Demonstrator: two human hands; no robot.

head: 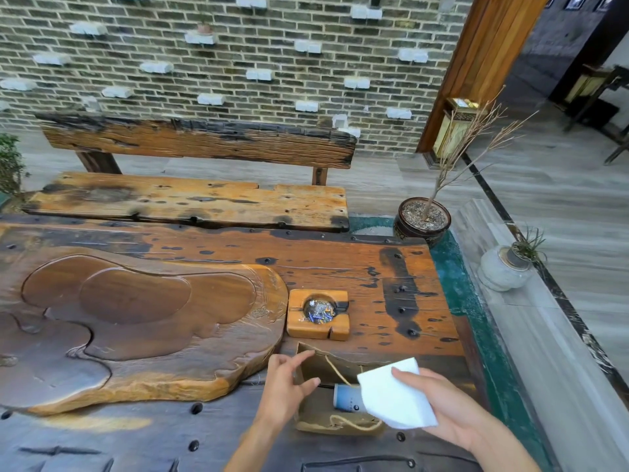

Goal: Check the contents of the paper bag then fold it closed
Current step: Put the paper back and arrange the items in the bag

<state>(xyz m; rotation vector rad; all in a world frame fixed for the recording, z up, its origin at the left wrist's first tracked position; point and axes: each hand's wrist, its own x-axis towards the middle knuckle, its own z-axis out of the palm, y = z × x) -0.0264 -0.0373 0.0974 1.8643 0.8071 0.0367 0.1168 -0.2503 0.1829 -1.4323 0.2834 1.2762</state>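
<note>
A brown paper bag (316, 367) with twine handles stands open on the dark wooden table near its front right. Inside it lies a pale blue-and-white cylinder (345, 398), partly hidden. My left hand (284, 386) grips the bag's left rim, thumb inside and fingers outside, holding the mouth apart. My right hand (449, 408) holds a folded white napkin (391, 395) over the bag's right side, covering part of the opening.
A square wooden ashtray (296, 323) full of butts sits just behind the bag. A large carved wooden tea tray (136, 321) fills the table's left. A bench (190, 199) stands beyond, with potted plants (422, 223) on the right.
</note>
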